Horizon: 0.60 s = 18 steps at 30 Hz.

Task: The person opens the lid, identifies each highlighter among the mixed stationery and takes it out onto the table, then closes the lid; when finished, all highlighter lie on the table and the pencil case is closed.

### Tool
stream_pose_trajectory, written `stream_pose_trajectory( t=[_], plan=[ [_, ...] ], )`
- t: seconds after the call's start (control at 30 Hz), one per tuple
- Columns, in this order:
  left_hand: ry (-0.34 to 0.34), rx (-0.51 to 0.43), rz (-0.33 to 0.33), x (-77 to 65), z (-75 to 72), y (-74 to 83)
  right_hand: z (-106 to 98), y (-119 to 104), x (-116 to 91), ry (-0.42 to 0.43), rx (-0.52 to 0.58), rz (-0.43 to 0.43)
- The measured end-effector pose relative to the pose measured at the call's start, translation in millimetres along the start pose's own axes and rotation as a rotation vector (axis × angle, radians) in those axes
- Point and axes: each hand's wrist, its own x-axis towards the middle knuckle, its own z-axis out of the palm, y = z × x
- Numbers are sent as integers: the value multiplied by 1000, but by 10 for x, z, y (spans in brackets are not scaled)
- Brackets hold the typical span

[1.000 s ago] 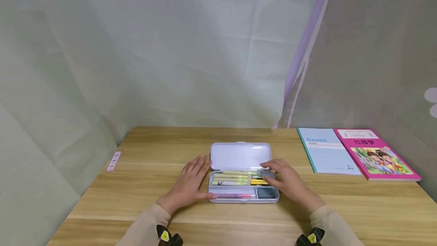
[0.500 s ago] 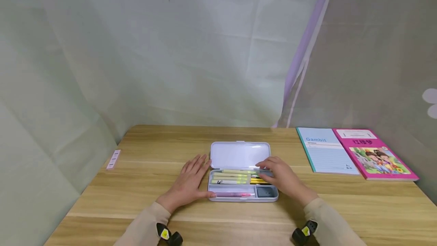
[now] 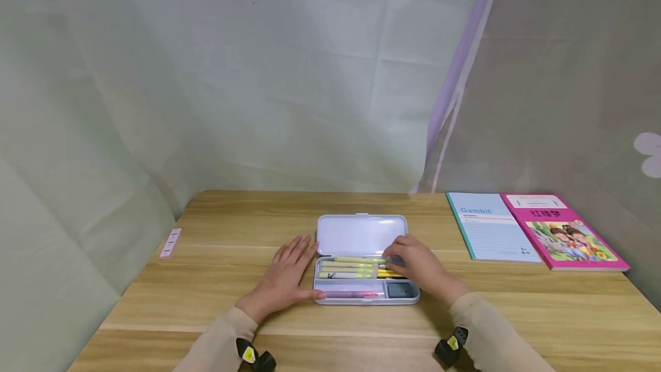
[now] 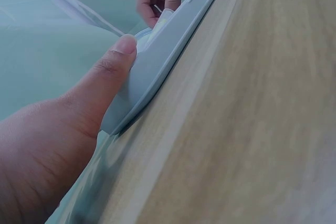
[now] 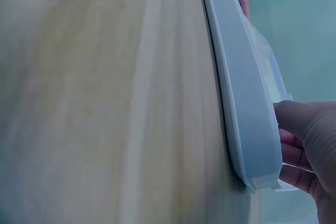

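Note:
An open white pencil case point(image 3: 349, 302) lies on the table with its lid point(image 3: 361, 235) folded back. Several yellow-green pens point(image 3: 348, 274) fill its rear compartment. In front are a purple-pink pen point(image 3: 353, 294) and a dark block point(image 3: 400, 290). My left hand point(image 3: 281, 274) lies at the left side, fingers straight, its thumb point(image 4: 115, 64) against the case wall. My right hand point(image 3: 423, 266) reaches into the right end of the rear compartment, fingers bent point(image 5: 296, 156) by the pen ends. I cannot tell whether they pinch a pen.
A light-blue notebook point(image 3: 493, 228) and a pink picture-cover book point(image 3: 565, 234) lie side by side at the right back. A small white strip with dark marks point(image 3: 170, 243) sits on the left edge of the wooden table point(image 3: 248, 211). Pale cloth point(image 3: 289, 73) hangs behind.
My right hand has shifted left over the pens, and its fingers have drawn closer together inside the case. My left hand and the case have stayed in place.

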Motion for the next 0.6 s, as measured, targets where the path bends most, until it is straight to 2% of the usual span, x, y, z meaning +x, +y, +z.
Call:
stream_pose_trajectory(
  t=[0.33, 0.6],
  plan=[
    [25, -7, 13, -7, 1, -2, 4, -63, 43, -4, -93, -7],
    [24, -18, 12, -11, 2, -3, 25, -48, 46, 15, -160, -90]
  ],
)
